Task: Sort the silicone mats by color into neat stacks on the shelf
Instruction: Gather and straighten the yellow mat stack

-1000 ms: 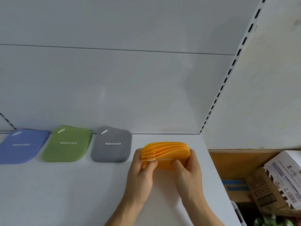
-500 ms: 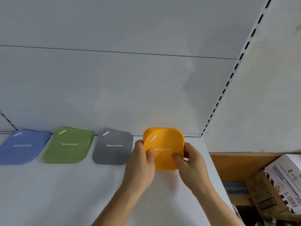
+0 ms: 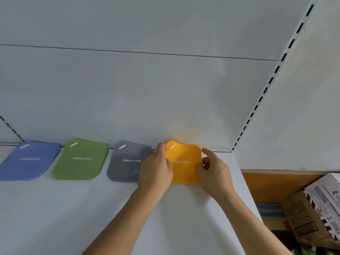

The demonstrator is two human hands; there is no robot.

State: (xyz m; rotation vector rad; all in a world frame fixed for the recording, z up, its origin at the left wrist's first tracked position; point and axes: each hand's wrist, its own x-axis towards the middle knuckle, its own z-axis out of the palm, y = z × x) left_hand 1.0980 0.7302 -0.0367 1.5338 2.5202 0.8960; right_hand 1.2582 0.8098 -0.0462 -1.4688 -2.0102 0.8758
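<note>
Four colours sit in a row along the far edge of the white shelf (image 3: pixel 55 208) in the head view: a blue stack (image 3: pixel 27 161) at far left, then a green stack (image 3: pixel 81 159), a grey stack (image 3: pixel 127 161) and, rightmost, the orange stack (image 3: pixel 185 162), which both hands are settling against the back panel. The left hand (image 3: pixel 156 172) grips the orange stack's left edge, its fingers (image 3: pixel 161 150) curled over the far corner and partly covering the grey stack. The right hand (image 3: pixel 213 172) pinches the right edge, thumb on top just right of the white lettering.

These mats look thin, light and floppy; the far edge of the top orange one buckles upward where it meets the panel. Soft silicone likely clings to itself, so sliding one sheet alone would be awkward. Holding opposite side edges, as now, seems the best way to keep the sheets squared while pressing them flat.

Compared with half a second ago, the orange stack has moved farther back, in line with the other three, and its far edge is now wavy instead of smooth. A second ago its sheets were fanned apart between the hands, nearer on the shelf.
</note>
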